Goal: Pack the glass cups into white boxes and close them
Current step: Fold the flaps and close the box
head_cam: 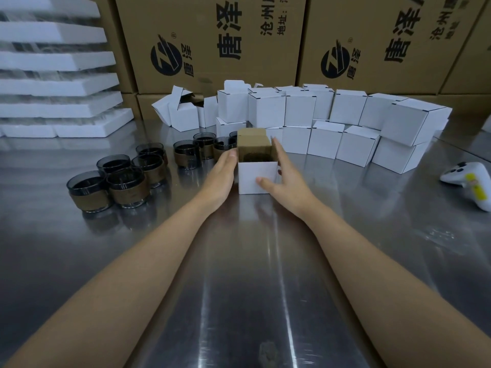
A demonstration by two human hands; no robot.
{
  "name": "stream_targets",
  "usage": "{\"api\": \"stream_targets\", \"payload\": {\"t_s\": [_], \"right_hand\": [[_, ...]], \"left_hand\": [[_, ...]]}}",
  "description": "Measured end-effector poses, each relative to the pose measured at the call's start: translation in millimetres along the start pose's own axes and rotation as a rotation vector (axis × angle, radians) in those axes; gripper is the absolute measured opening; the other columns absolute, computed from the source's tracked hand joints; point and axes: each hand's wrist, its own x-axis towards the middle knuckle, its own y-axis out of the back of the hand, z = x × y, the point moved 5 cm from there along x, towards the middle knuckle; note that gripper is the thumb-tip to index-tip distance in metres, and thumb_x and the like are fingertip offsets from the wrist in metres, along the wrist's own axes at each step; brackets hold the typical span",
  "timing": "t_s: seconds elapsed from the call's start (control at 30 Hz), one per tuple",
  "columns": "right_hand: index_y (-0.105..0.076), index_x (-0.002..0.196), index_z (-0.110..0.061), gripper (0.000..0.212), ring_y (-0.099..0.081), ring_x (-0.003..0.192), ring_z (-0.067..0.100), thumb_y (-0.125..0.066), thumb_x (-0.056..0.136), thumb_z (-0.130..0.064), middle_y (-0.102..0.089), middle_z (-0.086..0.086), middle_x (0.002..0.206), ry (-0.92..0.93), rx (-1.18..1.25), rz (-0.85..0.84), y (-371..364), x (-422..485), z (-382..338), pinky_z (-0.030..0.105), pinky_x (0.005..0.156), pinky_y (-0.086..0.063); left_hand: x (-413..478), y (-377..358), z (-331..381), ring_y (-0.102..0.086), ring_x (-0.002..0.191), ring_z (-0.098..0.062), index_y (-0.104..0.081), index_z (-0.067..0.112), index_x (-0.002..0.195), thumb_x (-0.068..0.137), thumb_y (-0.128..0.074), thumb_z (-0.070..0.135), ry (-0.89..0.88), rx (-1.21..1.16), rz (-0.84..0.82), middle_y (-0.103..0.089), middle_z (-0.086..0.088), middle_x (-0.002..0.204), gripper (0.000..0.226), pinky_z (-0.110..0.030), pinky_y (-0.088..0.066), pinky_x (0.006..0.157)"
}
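Upright near the middle of the bench (239,274) stands one open white box (256,179), mouth up, a plain face towards the near edge. It is close to cubic, so no long axis shows. Its brown-lined lid flap (252,143) rises from the far wall. Something dark shows dimly inside; I cannot tell what it is.

The left hand (220,179) lies flat against the box's left wall, fingers straight, clasping nothing. The right hand (288,181) lies along the right wall with fingers straight and its thumb (263,180) pressed on the front face, so the box sits between the two palms.

Nine glass cups (127,187) stand on the bench, all upright and mouth up, each dark with a brown band round the body. Five are clustered towards the left edge. Four more (186,154) stand just left of and behind the box, the last partly hidden by the flap.

Along the far edge are stacked closed white boxes (325,143), over a dozen; the exact count is unclear. A few unclosed boxes (183,112) lie at the stack's left end. White foam trays (53,86) are piled at the far left corner, brown cartons (212,43) stand behind, and one white controller (469,181) lies at the right edge.
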Motion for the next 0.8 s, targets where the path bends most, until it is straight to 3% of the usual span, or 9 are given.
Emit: {"api": "stream_targets", "payload": {"t_s": [0.13, 0.23, 0.37, 0.43, 0.53, 0.6, 0.7, 0.73, 0.8], "right_hand": [[-0.037, 0.145, -0.023, 0.060, -0.037, 0.132, 0.007, -0.064, 0.091, -0.022, -0.040, -0.005, 0.148, -0.015, -0.059, -0.005, 0, 1, 0, 0.019, 0.103, -0.029], [-0.039, 0.141, -0.025, 0.057, -0.042, 0.126, 0.008, -0.063, 0.091, -0.023, -0.044, -0.007, 0.143, -0.067, -0.030, -0.012, 0, 1, 1, 0.019, 0.096, -0.031], [-0.038, 0.142, -0.022, 0.052, -0.038, 0.131, 0.009, -0.059, 0.094, -0.022, -0.040, -0.008, 0.147, -0.068, 0.019, -0.010, -1, 0, -3, 0.023, 0.106, -0.031], [-0.040, 0.140, -0.023, 0.043, -0.039, 0.129, 0.008, -0.051, 0.099, -0.029, -0.040, -0.010, 0.146, -0.091, 0.078, -0.010, -1, -2, -4, 0.019, 0.101, -0.032], [-0.047, 0.131, -0.030, 0.032, -0.043, 0.120, 0.004, -0.035, 0.104, -0.042, -0.047, -0.015, 0.135, -0.151, 0.185, -0.001, 2, -5, -3, 0.008, 0.088, -0.033], [-0.052, 0.125, -0.030, 0.034, -0.046, 0.116, 0.003, -0.029, 0.104, -0.045, -0.051, -0.022, 0.122, -0.164, 0.225, 0.034, 3, -4, -3, 0.014, 0.093, -0.035], [-0.057, 0.114, -0.020, 0.029, -0.049, 0.111, 0.005, -0.032, 0.105, -0.030, -0.056, -0.016, 0.117, -0.171, 0.307, 0.096, 3, 1, -2, 0.023, 0.096, -0.036], [-0.057, 0.110, -0.017, 0.024, -0.051, 0.107, 0.008, -0.034, 0.105, -0.023, -0.058, -0.012, 0.116, -0.178, 0.358, 0.110, 1, 3, -1, 0.024, 0.093, -0.038], [-0.055, 0.109, -0.017, 0.018, -0.054, 0.099, 0.007, -0.038, 0.102, -0.013, -0.060, -0.011, 0.109, -0.199, 0.446, 0.142, 1, 5, 1, 0.021, 0.083, -0.042]], "left_hand": [[0, -1, 0, -0.049, 0.128, -0.013, -0.038, 0.037, 0.140, 0.094, -0.027, 0.057, -0.020, -0.001, 0.013, -0.051, 0.010, 0.138, 0.052, -0.044, -0.036, 0.112], [-6, 0, 11, -0.049, 0.127, -0.018, -0.031, 0.033, 0.139, 0.101, -0.026, 0.049, -0.120, -0.016, 0.039, -0.050, 0.004, 0.137, 0.042, -0.045, -0.038, 0.109], [-12, -3, 21, -0.035, 0.134, 0.001, -0.049, 0.019, 0.134, 0.106, -0.028, 0.033, -0.262, 0.098, 0.012, -0.040, 0.013, 0.144, 0.037, -0.012, -0.024, 0.108], [-12, -6, 20, -0.024, 0.134, 0.011, -0.058, 0.014, 0.122, 0.106, -0.029, 0.031, -0.276, 0.140, -0.029, -0.029, 0.014, 0.150, 0.037, 0.002, -0.016, 0.100], [-7, -3, 22, -0.016, 0.140, 0.007, -0.063, 0.016, 0.104, 0.105, -0.036, 0.022, -0.215, 0.101, 0.006, -0.020, 0.011, 0.153, 0.028, -0.008, -0.016, 0.104], [-6, -3, 24, -0.023, 0.139, 0.000, -0.063, 0.020, 0.092, 0.100, -0.043, 0.017, -0.124, 0.016, 0.037, -0.031, 0.005, 0.146, 0.022, -0.018, -0.020, 0.104], [-9, -7, 26, -0.052, 0.097, -0.011, -0.063, 0.023, 0.078, 0.089, -0.046, 0.014, 0.018, -0.173, 0.048, -0.058, 0.007, 0.100, 0.022, -0.027, -0.040, 0.081], [-10, -8, 27, -0.053, 0.088, -0.012, -0.064, 0.024, 0.079, 0.089, -0.044, 0.011, 0.048, -0.223, 0.047, -0.060, 0.009, 0.090, 0.026, -0.027, -0.042, 0.075], [-10, -8, 29, -0.057, 0.093, -0.014, -0.063, 0.028, 0.101, 0.089, -0.039, 0.004, 0.055, -0.307, 0.042, -0.065, 0.009, 0.099, 0.036, -0.029, -0.046, 0.079]]}}
